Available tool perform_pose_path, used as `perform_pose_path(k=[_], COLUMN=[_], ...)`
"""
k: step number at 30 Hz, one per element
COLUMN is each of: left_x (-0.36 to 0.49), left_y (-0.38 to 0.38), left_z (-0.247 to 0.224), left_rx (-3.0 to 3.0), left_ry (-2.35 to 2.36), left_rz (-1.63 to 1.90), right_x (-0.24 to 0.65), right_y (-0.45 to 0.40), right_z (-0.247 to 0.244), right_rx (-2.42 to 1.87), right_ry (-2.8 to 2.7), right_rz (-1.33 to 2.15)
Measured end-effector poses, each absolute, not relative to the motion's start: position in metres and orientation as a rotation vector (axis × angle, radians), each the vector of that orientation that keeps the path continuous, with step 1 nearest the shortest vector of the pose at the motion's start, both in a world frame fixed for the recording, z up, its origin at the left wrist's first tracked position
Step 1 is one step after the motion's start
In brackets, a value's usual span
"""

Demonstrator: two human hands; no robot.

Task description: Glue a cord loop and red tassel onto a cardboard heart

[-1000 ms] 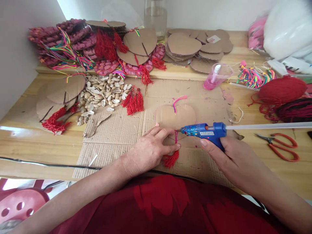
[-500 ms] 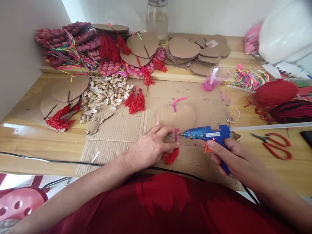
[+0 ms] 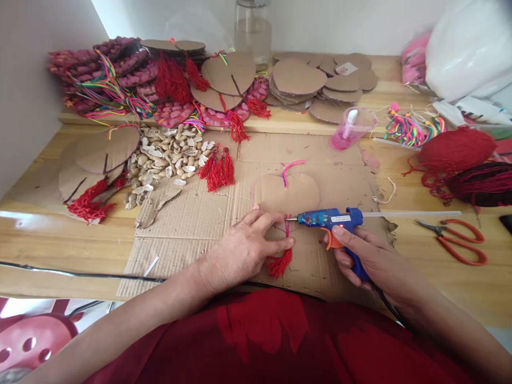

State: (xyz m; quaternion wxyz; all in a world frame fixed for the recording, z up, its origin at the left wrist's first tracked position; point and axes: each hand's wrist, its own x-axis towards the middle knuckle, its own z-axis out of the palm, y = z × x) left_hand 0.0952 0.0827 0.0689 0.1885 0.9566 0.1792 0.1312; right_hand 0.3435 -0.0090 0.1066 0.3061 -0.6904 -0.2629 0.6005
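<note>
Right hand (image 3: 370, 250), clamped on the glue gun (image 3: 330, 217), has moved its nozzle (image 3: 293, 219) to the red tassel (image 3: 280, 265)'s cords (image 3: 287, 229); left hand (image 3: 248, 248), digits apart, steadies these, seemingly for gluing.

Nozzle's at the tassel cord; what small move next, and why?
Perhaps squeeze the orange trigger lightly: the right hand holds the blue glue gun with its nozzle at the pink cord, and the left hand has its thumb against that cord above the red tassel.
</note>
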Motion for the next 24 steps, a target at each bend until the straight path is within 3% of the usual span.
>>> perform_pose_path(k=[24], left_x=[0.095], left_y=[0.082], left_z=[0.069], left_rx=[2.692], left_ry=[0.516], left_rz=[0.366], right_x=[0.345], right_y=[-0.010], right_z=[0.099], right_rx=[-1.859], right_ry=[-0.886], right_rz=[1.504])
